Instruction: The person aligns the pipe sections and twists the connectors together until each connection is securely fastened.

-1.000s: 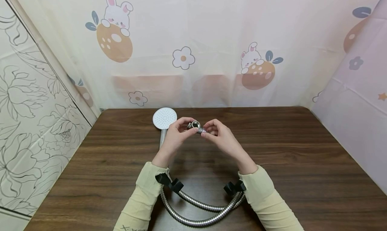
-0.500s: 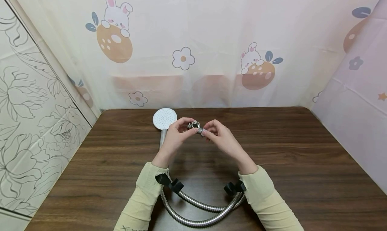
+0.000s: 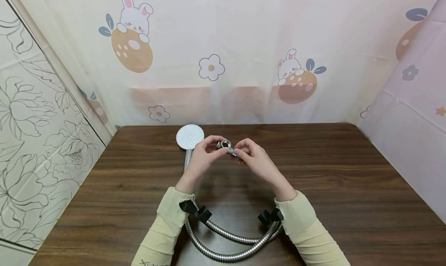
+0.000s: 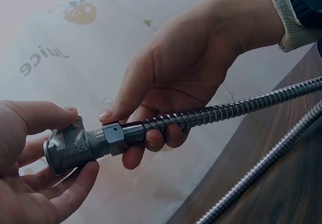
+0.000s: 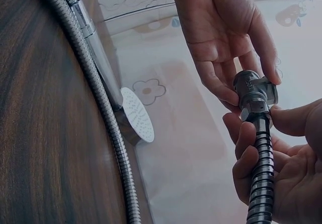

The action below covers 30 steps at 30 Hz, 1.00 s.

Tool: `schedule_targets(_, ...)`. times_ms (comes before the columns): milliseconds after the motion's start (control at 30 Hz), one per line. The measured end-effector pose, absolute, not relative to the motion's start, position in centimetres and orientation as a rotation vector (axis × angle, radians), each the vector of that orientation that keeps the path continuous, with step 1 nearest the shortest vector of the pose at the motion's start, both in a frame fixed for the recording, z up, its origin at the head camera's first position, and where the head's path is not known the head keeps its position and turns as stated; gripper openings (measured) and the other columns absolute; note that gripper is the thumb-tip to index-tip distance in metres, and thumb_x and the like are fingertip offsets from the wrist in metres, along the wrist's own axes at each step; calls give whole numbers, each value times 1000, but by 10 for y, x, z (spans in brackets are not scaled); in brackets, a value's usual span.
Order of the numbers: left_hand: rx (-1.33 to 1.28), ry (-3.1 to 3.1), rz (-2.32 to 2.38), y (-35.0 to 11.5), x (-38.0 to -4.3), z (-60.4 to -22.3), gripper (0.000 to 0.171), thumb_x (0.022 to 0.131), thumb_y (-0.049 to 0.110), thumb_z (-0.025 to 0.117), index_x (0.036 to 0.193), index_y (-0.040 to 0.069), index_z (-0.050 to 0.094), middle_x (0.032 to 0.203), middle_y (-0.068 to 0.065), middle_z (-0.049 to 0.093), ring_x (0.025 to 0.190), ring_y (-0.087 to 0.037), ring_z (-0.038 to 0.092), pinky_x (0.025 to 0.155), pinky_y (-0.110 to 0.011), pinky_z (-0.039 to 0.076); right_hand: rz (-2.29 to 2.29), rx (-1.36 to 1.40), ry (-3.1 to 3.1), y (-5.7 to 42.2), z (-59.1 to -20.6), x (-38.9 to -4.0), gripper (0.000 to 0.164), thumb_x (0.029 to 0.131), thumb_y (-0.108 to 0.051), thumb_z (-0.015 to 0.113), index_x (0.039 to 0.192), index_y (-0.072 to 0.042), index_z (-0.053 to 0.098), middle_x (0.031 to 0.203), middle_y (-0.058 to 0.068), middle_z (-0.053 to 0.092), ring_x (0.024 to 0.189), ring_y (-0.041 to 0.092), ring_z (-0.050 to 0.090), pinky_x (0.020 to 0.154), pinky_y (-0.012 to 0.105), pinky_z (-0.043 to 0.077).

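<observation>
My left hand (image 3: 200, 157) pinches a steel tee fitting (image 4: 68, 148) marked "1/2304" between thumb and fingers, holding it above the table. At the fitting's threaded end sits the hex nut (image 4: 114, 138) of a flexible metal shower hose (image 5: 260, 183), with some thread showing beside the nut. My right hand (image 3: 256, 157) has its thumb at the nut and its fingers curled round the hose just behind it. A round white-faced shower head (image 3: 189, 136) lies at the back of the table, left of the hands, its silver handle (image 5: 103, 63) partly behind my left hand.
The rest of the hose (image 3: 230, 257) loops across the front of the dark wooden table (image 3: 348, 181), below and between the forearms. A printed curtain (image 3: 244, 37) hangs right behind the table's back edge, and a flower-patterned panel (image 3: 42, 142) stands at the left.
My right thumb and fingers have shifted slightly at the nut, turning a little. My left hand and the tee fitting have stayed nearly still.
</observation>
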<state>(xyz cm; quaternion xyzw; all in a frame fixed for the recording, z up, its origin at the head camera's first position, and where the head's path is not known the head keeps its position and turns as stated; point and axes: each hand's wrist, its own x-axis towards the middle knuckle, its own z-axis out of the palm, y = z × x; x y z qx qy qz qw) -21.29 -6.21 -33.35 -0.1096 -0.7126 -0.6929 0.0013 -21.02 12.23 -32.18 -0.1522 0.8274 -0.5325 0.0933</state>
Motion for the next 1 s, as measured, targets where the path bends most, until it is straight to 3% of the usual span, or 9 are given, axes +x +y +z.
schedule_targets(167, -348, -2236, -2180, -62, -213, -334, 26, 81, 12, 67, 106, 9, 62, 100, -6, 60, 86, -18, 56, 73, -29, 45, -1572, -483, 2452, 122, -322, -210, 22, 94, -26, 49, 108, -9, 49, 94, 8, 67, 78, 20, 58, 72, 33, 49)
schedule_targets(433, -352, -2231, -2198, -61, -214, -335, 27, 81, 11, 67, 107, 8, 61, 101, -9, 59, 91, -27, 54, 73, -29, 45, -1509, -471, 2540, 121, -322, -210, 33, 83, -25, 66, 107, -9, 50, 89, 4, 67, 80, 19, 55, 69, 31, 40)
schedule_targets(733, -353, -2217, -2203, -61, -213, -336, 27, 81, 11, 68, 107, 6, 61, 98, -7, 60, 90, -29, 55, 73, -28, 46, -1493, -472, 2546, 120, -323, -210, 27, 86, -25, 62, 106, -9, 50, 94, 10, 68, 85, 19, 59, 72, 32, 42)
schedule_targets(1000, -357, -2227, -2188, -61, -214, -336, 25, 81, 11, 67, 105, 9, 62, 98, -6, 59, 90, -34, 54, 72, -28, 46, -1520, -463, 2545, 120, -323, -211, 25, 87, -27, 62, 104, -11, 55, 99, 7, 63, 91, 24, 61, 74, 32, 44)
